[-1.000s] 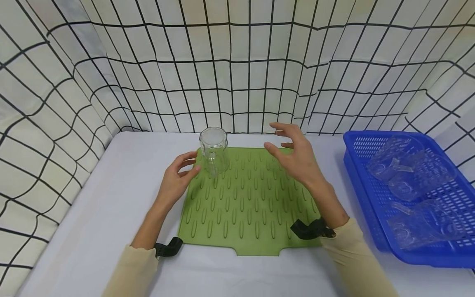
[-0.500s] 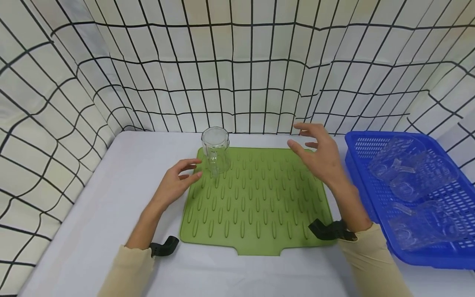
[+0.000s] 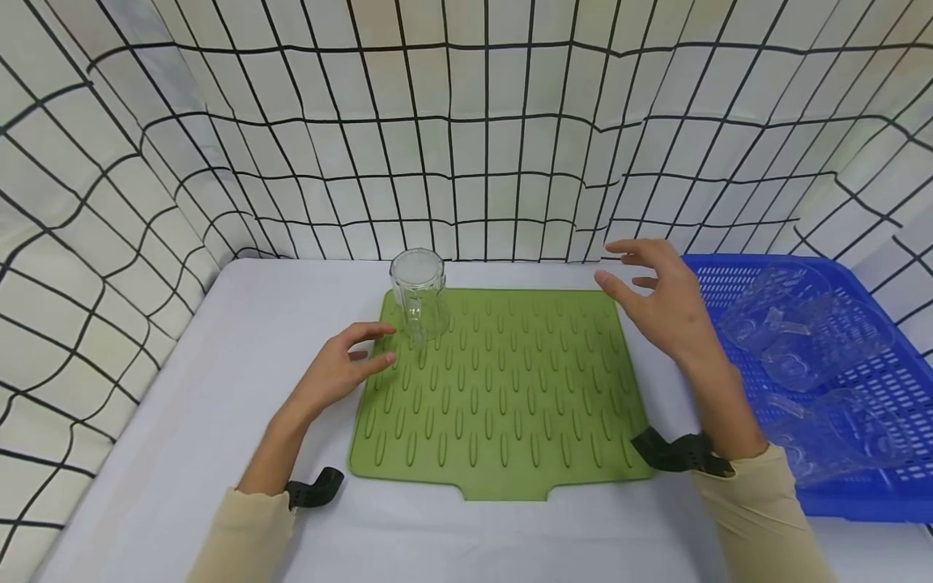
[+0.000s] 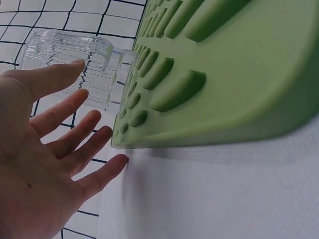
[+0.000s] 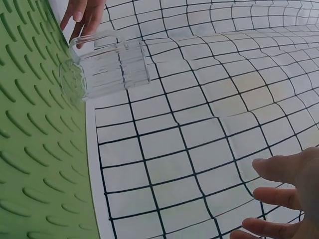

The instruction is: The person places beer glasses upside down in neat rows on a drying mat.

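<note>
A clear glass mug (image 3: 419, 295) stands on the far left corner of a green ridged mat (image 3: 503, 380), its handle toward the near side. Close by, at the mat's left edge, my left hand (image 3: 335, 368) hovers with fingers spread and holds nothing. In the left wrist view the fingers (image 4: 75, 134) are apart from the mug (image 4: 75, 55). My right hand (image 3: 659, 304) is raised between the mat and the blue basket (image 3: 717, 279), its fingers loosely bent around nothing. The right wrist view shows its fingers (image 5: 279, 196) far from the mug (image 5: 114, 67).
Several clear glass mugs (image 3: 827, 360) lie on their sides in the blue basket at the right. A white cloth (image 3: 240, 348) covers the table. Behind it and at the sides rises a white backdrop with a black grid (image 3: 488, 146).
My right hand has moved right, from above the mat toward the basket. My left hand has drawn back slightly toward me, away from the mug. The mug stays where it was.
</note>
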### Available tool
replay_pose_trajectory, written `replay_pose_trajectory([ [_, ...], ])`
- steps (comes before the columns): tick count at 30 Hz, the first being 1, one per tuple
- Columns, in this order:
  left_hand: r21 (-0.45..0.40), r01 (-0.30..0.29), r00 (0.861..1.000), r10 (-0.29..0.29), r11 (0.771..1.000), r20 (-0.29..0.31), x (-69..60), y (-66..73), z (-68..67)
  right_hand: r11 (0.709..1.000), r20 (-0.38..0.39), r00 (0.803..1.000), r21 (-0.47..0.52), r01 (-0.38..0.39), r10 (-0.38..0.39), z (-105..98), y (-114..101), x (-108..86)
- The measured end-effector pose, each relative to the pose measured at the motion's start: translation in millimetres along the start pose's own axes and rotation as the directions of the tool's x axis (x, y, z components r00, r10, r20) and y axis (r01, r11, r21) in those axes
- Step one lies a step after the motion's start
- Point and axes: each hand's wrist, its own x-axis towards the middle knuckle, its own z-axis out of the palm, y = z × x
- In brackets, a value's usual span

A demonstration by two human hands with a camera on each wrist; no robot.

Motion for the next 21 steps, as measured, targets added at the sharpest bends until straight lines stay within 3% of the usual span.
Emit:
replay_pose_trajectory([
  [21, 0.002, -0.022, 0.998, 0.022, 1.000, 0.065, -2.2, -8.1, -0.3, 0.996, 0.020, 0.998, -0.056, -0.065, 0.066, -28, 10, -8.7],
])
